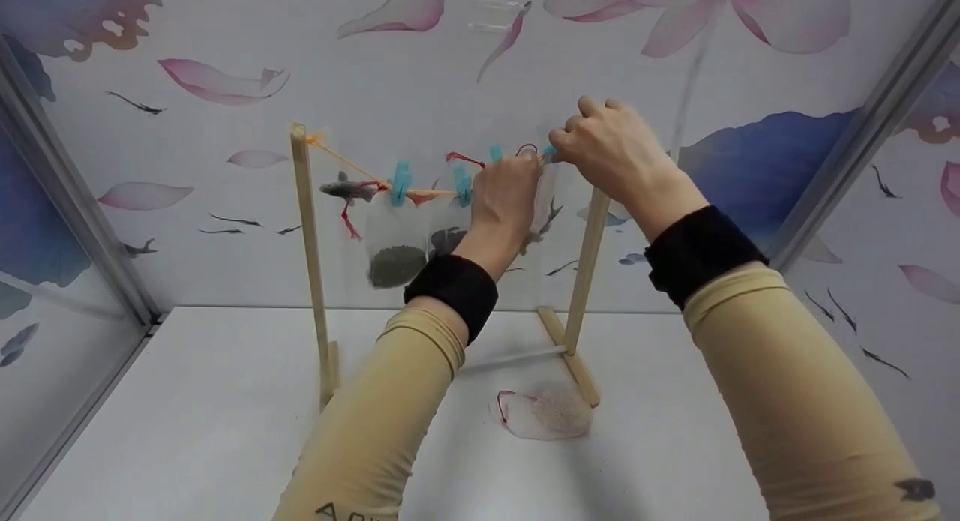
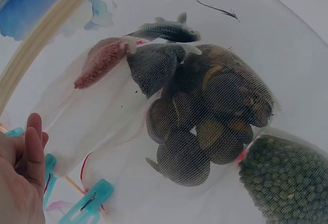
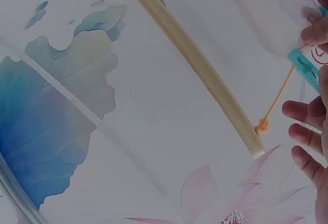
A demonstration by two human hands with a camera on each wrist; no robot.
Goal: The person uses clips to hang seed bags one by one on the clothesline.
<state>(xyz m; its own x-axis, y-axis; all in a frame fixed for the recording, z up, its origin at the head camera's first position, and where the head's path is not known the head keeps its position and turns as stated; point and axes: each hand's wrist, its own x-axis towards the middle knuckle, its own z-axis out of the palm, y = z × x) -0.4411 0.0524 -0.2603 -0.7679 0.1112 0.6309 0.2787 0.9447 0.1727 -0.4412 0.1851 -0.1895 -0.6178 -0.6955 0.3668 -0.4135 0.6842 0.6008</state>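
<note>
My right hand (image 1: 619,142) pinches a turquoise clothespin (image 3: 303,69) on the orange cord (image 3: 279,98) near the right post. Close to it on the left, my left hand (image 1: 504,199) pinches the top of a sheer mesh bag (image 3: 274,8) at the cord; its fingertips are partly cut off in the right wrist view. More clothespins (image 1: 401,182) hold mesh bags along the cord. One bag contains dark round pieces (image 2: 205,116), another green beans (image 2: 287,178), and a third reddish bits (image 2: 102,62).
The cord runs between a left wooden post (image 1: 306,236) and a right wooden post (image 1: 589,266). On the white table (image 1: 202,423), a mesh bag (image 1: 544,414) with a red drawstring lies near the right foot. A patterned wall (image 1: 247,273) stands behind.
</note>
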